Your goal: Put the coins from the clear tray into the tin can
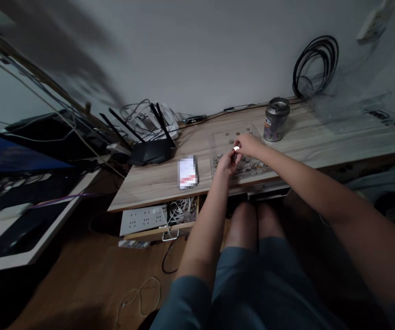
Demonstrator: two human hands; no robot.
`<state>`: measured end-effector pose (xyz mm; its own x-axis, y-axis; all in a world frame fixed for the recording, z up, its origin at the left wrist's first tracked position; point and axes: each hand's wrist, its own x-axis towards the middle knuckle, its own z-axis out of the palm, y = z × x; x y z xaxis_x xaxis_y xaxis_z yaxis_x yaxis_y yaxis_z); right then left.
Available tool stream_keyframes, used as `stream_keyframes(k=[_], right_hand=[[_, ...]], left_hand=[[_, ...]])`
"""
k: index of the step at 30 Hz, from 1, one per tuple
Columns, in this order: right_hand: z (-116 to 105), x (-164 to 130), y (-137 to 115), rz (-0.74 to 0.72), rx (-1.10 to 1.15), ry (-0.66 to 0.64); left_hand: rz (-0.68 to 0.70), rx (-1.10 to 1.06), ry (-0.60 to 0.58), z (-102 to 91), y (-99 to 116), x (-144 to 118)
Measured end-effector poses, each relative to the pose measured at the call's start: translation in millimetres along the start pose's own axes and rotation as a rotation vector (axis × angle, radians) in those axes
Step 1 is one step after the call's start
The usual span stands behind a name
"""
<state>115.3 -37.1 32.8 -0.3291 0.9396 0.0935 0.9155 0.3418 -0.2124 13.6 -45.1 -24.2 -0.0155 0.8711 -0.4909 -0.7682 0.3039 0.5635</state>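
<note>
My left hand (pixel 227 162) and my right hand (pixel 249 144) meet above a clear tray (pixel 218 140) of several coins on the wooden desk (pixel 156 181). A small white object (pixel 236 148) sits pinched between the fingertips of my right hand. My left hand's fingers close on a small dark piece just below it; what that piece is I cannot tell. More coins (pixel 252 167) lie in the tray under and beside both hands.
A patterned drink can (pixel 276 120) stands right behind the tray. A small white box (pixel 187 172) lies to the left, a black router (pixel 149 149) with antennas behind it. Coiled black cable (pixel 316 62) hangs on the wall. A power strip (pixel 144 219) sits under the desk.
</note>
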Motion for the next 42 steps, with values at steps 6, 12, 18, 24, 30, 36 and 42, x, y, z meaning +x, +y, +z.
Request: stream_keyframes(k=[6, 12, 18, 24, 30, 36, 42], right_hand=[[-36.7, 16.4, 38.5, 0.168, 0.061, 0.288], [-91.6, 49.3, 128.0, 0.614, -0.005, 0.459], [-85.6, 63.5, 141.0, 0.719, -0.059, 0.351], [-65.8, 33.9, 86.1, 0.379, -0.178, 0.487], [5.5, -11.0, 2.2, -0.174, -0.092, 0.041], [14.4, -14.6, -4.6, -0.144, -0.065, 0.09], [-67.2, 22.1, 78.8, 0.346, -0.055, 0.482]], left_hand=[[-0.105, 0.006, -0.122, -4.8, 5.3, -3.9], [-0.081, 0.02, -0.095, -9.1, 5.2, -5.0], [-0.014, 0.059, -0.127, -11.2, 1.1, -3.9], [-0.04, 0.012, -0.11, -11.3, 2.8, -4.3], [-0.072, -0.094, -0.074, -7.3, 4.6, -7.4], [-0.089, -0.112, -0.107, -6.8, 5.5, -13.5], [-0.104, -0.027, -0.114, -11.9, 5.3, -11.2]])
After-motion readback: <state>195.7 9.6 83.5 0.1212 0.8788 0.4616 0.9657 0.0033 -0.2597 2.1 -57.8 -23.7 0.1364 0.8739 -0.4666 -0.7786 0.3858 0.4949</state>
